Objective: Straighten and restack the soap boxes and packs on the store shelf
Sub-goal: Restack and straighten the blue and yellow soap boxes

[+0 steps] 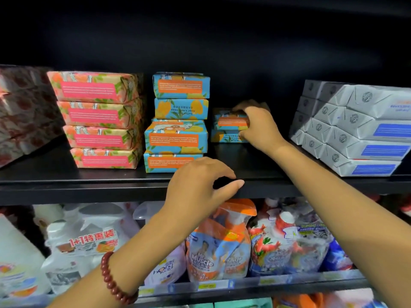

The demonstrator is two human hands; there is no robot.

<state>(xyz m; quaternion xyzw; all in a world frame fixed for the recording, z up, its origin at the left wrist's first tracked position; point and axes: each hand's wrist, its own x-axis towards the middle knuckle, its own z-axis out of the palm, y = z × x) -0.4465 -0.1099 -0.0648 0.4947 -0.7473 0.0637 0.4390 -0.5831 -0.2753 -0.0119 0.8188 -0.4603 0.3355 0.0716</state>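
The right hand (258, 125) curls round the top blue and orange paper-wrapped soap pack (231, 123) just right of the tall blue stack of packs (178, 138); it looks hard, light and a bit slippy, so hold both sides, while the left hand (200, 187) hangs half open, empty.

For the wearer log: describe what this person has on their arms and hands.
Both forearms are bare as far as the frame shows, with no sleeves and no gloves. The wrist of the left hand wears a bracelet of round, dark red beads. The right hand and its wrist carry nothing visible: no watch, band or ring.
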